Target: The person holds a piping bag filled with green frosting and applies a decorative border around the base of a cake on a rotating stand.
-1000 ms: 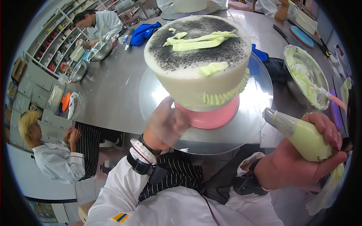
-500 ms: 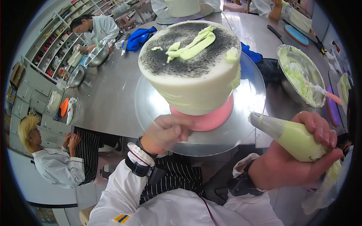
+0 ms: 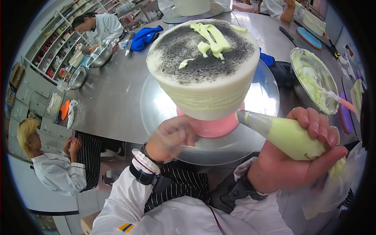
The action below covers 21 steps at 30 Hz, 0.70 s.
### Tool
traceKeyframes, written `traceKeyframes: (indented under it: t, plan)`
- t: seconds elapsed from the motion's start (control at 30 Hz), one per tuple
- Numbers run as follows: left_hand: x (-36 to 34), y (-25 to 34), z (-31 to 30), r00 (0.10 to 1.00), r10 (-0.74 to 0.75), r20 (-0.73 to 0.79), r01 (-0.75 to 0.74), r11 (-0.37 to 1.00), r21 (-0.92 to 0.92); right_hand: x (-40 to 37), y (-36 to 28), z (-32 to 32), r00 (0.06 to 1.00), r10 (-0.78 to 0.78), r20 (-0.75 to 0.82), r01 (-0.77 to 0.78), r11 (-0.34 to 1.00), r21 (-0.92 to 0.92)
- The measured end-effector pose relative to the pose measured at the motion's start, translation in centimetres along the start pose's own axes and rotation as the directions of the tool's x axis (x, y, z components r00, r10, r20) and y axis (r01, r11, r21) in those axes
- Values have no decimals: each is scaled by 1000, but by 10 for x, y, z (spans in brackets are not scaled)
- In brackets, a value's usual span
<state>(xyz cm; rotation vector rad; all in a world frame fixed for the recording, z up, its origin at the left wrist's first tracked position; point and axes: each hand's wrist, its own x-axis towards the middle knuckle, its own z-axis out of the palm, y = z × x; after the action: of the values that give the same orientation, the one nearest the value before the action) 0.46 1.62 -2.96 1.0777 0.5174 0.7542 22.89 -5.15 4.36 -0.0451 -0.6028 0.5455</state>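
A tall white round cake form (image 3: pixel 203 92) with dark speckles and pale green cream strips on its top stands on a pink base (image 3: pixel 213 127) over a clear round turntable (image 3: pixel 156 105). At the turntable's near edge is my left hand (image 3: pixel 172 137), its fingers bent by the pink base; whether they grip anything is unclear. My right hand (image 3: pixel 297 152) is wrapped round a piping bag (image 3: pixel 290 137) of pale green cream. The bag's tip points left, close to the form's lower right side.
A metal bowl (image 3: pixel 315 80) of green cream with a pink-handled spatula (image 3: pixel 346 103) sits at the right. Blue cloth (image 3: pixel 145 38) lies behind left. One person (image 3: pixel 58 168) sits at the left; another (image 3: pixel 102 29) works beyond the table. Another cake form (image 3: pixel 192 7) stands behind.
The cake form has rotated, carrying the green strips on top to a new angle. My right hand and the piping bag have moved left, closer to its side.
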Motion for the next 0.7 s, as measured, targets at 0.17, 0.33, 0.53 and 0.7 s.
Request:
traceKeyframes:
  t: [0.17,0.33,0.53,0.7]
  plan:
    - [2,4,6,998,32,-47,-41,973,-226,1,1,-3,1000,2,5,-2,1000,-4]
    - [2,0,2,999,39,10,-36,974,-223,1,2,-3,1000,3,2,-3,1000,-4]
    - [-5,-6,5,999,25,32,-25,1000,-15,-3,1,-2,1000,22,-6,-22,1000,10]
    - [-5,-8,1,997,51,63,-44,994,-104,-2,4,-2,1000,19,10,-19,1000,5]
